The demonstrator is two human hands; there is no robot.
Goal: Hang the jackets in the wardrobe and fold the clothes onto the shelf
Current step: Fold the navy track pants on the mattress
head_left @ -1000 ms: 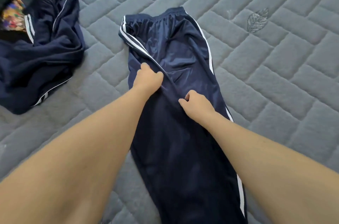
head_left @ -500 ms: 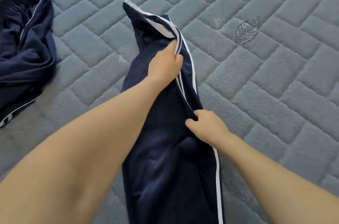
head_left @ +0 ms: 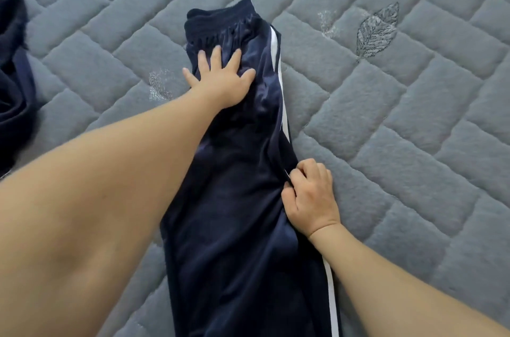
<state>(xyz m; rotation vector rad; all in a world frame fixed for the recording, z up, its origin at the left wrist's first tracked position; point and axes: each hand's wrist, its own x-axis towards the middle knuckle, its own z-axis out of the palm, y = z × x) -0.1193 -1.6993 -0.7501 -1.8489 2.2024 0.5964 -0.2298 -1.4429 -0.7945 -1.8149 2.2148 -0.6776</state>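
Grey quilted mattress (head_left: 386,121), stitched in a brick pattern, filling the whole view, with an embroidered leaf (head_left: 377,31) toward its far right part. Navy track trousers (head_left: 234,184) folded lengthwise down the middle of the mattress, elastic waistband (head_left: 220,19) at the far end, legs running off the near edge of the view. White side stripe (head_left: 281,93) along the right edge of the fold, showing again lower down beside the right forearm.

Left hand (head_left: 223,79) flat on the trousers just below the waistband, fingers straight and spread, palm pressing the fabric down; thumb reaching past the left edge of the cloth toward the mattress. Right hand (head_left: 311,198) at the trousers' right edge, about halfway down the visible length, fingers curled and pinching the fabric at the stripe, knuckles resting on or close above the mattress. Trousers thus beneath the left hand and to the left of the right hand, both forearms coming in from the near side.

Second dark navy garment (head_left: 13,93) bunched at the left edge of the mattress, well apart from the trousers, partly cut off by the view.
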